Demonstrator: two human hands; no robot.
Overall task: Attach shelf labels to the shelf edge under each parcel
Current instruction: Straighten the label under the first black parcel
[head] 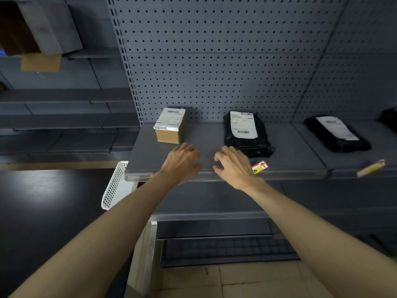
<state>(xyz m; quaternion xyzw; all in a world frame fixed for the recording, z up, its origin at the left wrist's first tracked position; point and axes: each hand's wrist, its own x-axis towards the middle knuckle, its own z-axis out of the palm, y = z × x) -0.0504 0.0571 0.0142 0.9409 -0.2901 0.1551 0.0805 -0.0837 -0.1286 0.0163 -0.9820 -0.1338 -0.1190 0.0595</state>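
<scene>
A small cardboard box parcel point(170, 125) stands on the grey shelf point(290, 151), with a black bag parcel point(246, 134) to its right and another black bag parcel point(337, 133) farther right. My left hand point(182, 163) rests over the shelf's front edge below the box, fingers curled; a red bit of label point(152, 175) peeks out beside its wrist. My right hand point(233, 164) lies on the edge below the middle bag, fingers spread. A red and yellow shelf label point(260, 166) sticks up at the edge beside my right hand. Another yellow label point(371, 168) sits on the edge farther right.
A white perforated basket point(116, 186) hangs at the shelf's left end. A grey pegboard back panel point(214, 61) rises behind the parcels. An open cardboard box point(32, 35) sits on a high shelf at the far left. Lower grey shelves point(214, 231) lie beneath.
</scene>
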